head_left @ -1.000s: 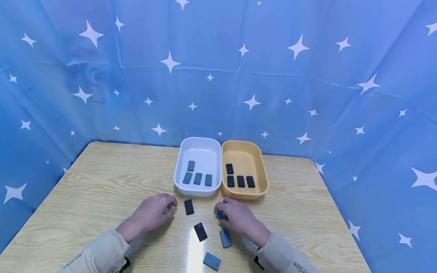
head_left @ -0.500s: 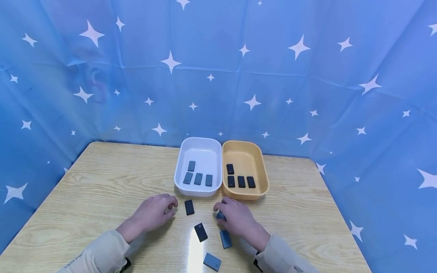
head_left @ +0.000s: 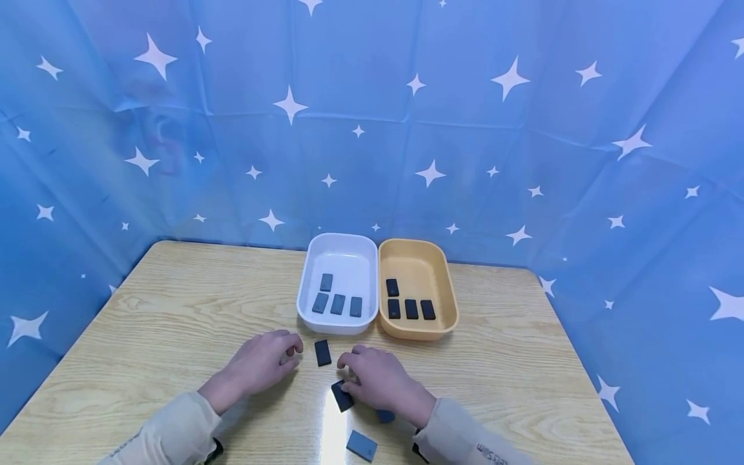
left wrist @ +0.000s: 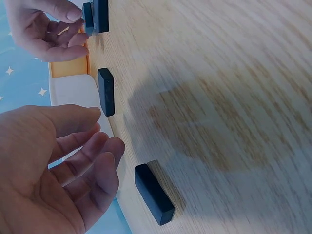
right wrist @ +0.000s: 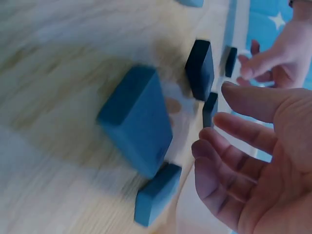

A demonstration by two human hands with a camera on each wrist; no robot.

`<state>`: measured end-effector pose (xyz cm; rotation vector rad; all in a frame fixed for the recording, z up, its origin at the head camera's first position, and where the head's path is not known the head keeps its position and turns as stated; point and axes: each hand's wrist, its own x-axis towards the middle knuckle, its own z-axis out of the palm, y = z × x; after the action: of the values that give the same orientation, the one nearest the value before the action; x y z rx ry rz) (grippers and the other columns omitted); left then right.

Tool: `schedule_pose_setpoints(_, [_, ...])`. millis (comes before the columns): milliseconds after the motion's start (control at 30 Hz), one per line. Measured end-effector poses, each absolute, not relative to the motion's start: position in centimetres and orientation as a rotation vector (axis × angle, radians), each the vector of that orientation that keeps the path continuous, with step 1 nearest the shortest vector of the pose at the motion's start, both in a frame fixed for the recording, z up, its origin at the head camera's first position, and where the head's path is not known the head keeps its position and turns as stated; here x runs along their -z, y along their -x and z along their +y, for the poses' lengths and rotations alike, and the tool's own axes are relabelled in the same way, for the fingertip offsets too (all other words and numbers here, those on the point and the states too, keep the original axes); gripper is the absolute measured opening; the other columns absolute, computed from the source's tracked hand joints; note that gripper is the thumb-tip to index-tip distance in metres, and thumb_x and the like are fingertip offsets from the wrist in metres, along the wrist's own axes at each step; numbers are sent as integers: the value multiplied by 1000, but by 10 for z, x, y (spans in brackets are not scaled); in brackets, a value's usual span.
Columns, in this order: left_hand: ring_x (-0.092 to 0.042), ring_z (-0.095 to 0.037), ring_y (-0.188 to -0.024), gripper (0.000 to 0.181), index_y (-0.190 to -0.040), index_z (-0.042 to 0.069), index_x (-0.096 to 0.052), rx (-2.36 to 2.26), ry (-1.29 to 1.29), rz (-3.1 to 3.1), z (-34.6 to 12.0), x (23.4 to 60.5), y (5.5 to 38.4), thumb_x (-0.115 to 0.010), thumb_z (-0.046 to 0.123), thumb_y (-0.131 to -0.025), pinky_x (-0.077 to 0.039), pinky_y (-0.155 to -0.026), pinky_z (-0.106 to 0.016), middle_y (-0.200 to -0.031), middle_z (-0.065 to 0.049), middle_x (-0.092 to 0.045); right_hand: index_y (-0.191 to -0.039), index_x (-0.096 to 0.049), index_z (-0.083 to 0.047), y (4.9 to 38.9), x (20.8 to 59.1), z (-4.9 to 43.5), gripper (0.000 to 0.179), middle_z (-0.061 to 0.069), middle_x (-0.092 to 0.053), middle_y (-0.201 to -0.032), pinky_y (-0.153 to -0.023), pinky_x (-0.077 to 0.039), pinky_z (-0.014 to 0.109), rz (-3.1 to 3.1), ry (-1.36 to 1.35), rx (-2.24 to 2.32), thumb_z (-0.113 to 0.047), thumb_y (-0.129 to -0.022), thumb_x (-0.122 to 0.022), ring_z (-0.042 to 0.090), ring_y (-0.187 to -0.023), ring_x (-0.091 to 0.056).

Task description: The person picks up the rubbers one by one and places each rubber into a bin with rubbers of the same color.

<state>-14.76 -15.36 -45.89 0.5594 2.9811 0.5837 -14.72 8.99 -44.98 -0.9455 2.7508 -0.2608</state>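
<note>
My left hand (head_left: 264,358) hovers at the left with fingers loosely bent, holding nothing. In the left wrist view a black block (left wrist: 153,195) lies beside its fingers. My right hand (head_left: 378,378) is over the table's middle, its thumb overlapping a black block (head_left: 341,396) in the head view. The right wrist view shows thumb and relaxed fingers apart, with no block between them. Another black block (head_left: 322,352) lies between the hands. One blue block (head_left: 385,416) is partly covered by the right hand; a second blue block (head_left: 361,445) sits nearer the front.
A white bin (head_left: 337,328) holding several blue-grey blocks stands behind the hands. Against its right side is a tan-orange bin (head_left: 415,333) with several black blocks. A blue star-patterned curtain (head_left: 372,155) hangs along the back of the wooden table (head_left: 192,290).
My right hand has moved left and slightly toward me, from over a blue block near the tan-orange bin to the black block. My left hand stays put.
</note>
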Motion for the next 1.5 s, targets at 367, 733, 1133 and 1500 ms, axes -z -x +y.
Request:
schedule_pose_setpoints(367, [-58,-7,-77,13,-94,19,-69,-582,-572,2991,-155,461,147,-73,22,-82,-47,-67,-29,-85,10,-64,-103,-65,-26,137,457,73,23,-7,-56,-89,-57,-38,26,2703,943,284,-39,-86,-72,8,-64,-47])
schedule_pose_setpoints(733, [-58,-7,-76,13,-94,20,-69,-579,-590,2997,-155,459,147,-73,22,-82,-47,-65,-28,-85,10,-64,-97,-65,-22,136,463,70,16,-6,-55,-88,-56,-39,22,2692,951,352,-30,-85,-73,6,-65,-47])
schedule_pose_setpoints(1133, [-57,-8,-77,12,-93,20,-69,-614,-595,2985,-152,460,146,-72,21,-82,-47,-66,-29,-84,9,-63,-94,-68,-26,136,452,75,8,-8,-61,-90,-65,-42,23,2671,965,415,-22,-87,-69,3,-78,-52])
schedule_pose_setpoints(1500, [-57,-6,-76,12,-94,19,-69,-622,-611,2967,-151,460,147,-72,20,-83,-46,-65,-28,-85,9,-64,-95,-69,-21,144,433,94,12,-5,-66,-89,-67,-47,25,2804,1003,425,-20,-84,-72,7,-79,-58])
